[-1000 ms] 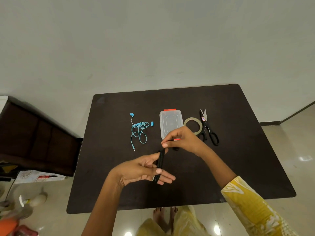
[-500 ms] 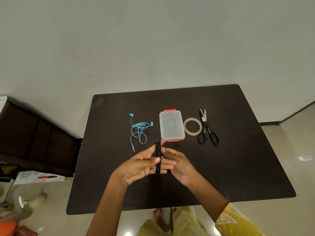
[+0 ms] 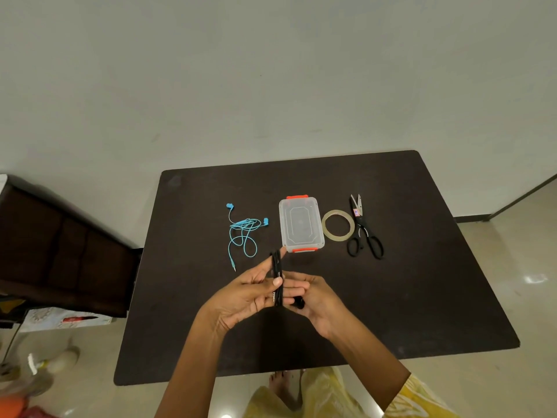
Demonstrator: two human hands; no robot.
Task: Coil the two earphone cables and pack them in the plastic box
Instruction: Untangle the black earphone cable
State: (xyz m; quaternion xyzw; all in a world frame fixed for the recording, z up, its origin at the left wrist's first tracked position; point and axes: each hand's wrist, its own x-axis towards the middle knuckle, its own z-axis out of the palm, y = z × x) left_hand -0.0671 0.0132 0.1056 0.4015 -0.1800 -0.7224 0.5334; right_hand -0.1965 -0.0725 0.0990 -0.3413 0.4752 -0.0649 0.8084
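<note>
Coiling of thin black earphone cable [image 3: 277,277] is in hand: left hand [image 3: 244,297] carries the loops on nearly straight fingers w/ thumb pressed on them, right hand [image 3: 313,300] curls round the bundle's end, above dark table [image 3: 422,297]. Tangled blue earphone cable [image 3: 243,233] lies untouched beside closed clear plastic box w/ orange clips [image 3: 301,224]. Next: probably secure the coil, open the box.

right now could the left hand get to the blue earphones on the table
Probably not straight away: the left hand holds the black earphone cable wound over its fingers. The path to the blue earphones looks free, with only bare table between.
</note>
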